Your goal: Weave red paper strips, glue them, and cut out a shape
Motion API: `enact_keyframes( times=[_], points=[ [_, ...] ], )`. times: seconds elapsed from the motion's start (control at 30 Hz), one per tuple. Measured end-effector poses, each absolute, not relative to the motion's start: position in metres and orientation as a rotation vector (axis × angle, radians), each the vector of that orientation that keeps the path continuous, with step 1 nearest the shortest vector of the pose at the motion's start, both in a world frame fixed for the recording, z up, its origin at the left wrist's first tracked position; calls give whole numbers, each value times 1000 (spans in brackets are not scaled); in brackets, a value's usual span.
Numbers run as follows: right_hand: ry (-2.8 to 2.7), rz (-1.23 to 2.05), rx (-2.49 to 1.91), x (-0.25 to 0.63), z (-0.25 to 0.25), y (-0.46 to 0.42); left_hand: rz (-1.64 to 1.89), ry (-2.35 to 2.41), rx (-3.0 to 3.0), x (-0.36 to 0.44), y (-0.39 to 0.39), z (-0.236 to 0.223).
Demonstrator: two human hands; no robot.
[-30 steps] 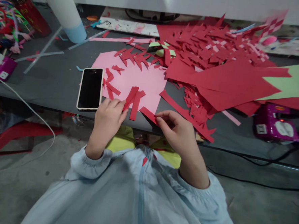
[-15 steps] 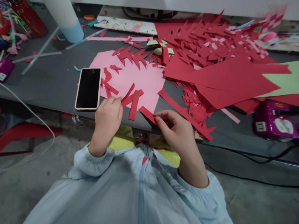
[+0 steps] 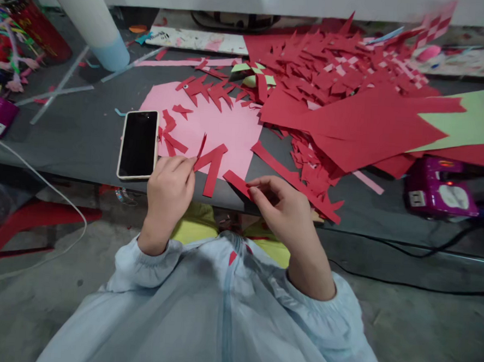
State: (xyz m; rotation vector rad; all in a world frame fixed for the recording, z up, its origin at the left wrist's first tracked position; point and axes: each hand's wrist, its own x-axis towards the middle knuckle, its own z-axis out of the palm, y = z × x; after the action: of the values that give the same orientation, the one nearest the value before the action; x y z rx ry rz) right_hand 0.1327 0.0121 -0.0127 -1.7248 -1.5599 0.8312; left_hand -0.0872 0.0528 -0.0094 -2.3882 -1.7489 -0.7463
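Between the fingertips of my left hand (image 3: 171, 183) is a narrow red paper piece (image 3: 202, 146), its tip pointing up. My right hand (image 3: 283, 205) pinches the near end of a red paper strip (image 3: 237, 183) at the table edge. Between my hands lies a folded red strip (image 3: 213, 172) with two legs. Behind them a pink sheet (image 3: 232, 127) carries a spiky red paper shape with a small eye (image 3: 198, 87) and several red scraps. A longer red strip (image 3: 279, 166) lies behind my right hand. My left fingertips are partly hidden.
A phone (image 3: 138, 144) lies left of the pink sheet. Red paper pieces (image 3: 314, 65) are heaped at the back right, with large red sheets (image 3: 364, 128) in front. A purple device (image 3: 440, 187) with cables sits right; a white-and-blue bottle (image 3: 91, 21) stands back left.
The red piece in my left fingers has turned and now shows as a thin upright sliver. My right hand keeps its pinch. The whole view has shifted slightly.
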Motion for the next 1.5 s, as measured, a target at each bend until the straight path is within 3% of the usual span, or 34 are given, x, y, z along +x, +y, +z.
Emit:
enact_keyframes(
  times=[0.17, 0.3, 0.5, 0.67, 1.23, 1.5],
  points=[
    [-1562, 820, -1721, 136, -17, 11, -577, -1646, -2546, -86, 47, -10],
    [-1627, 748, -1725, 137, -16, 10, -649, -1591, -2511, -82, 43, -7],
    [-1797, 192, -1723, 156, -5, 6, -760, -1472, -2538, -75, 37, -3],
    [-1748, 24, -1880, 201, 4, -13, -807, -1351, -2617, -64, 32, -1],
    [-1856, 35, -1945, 236, -19, -35, -775, -1123, -2827, -24, 14, 2],
    [-1807, -119, -1803, 233, -17, -39, -1037, -1205, -3187, 6, -9, -11]
  ],
)
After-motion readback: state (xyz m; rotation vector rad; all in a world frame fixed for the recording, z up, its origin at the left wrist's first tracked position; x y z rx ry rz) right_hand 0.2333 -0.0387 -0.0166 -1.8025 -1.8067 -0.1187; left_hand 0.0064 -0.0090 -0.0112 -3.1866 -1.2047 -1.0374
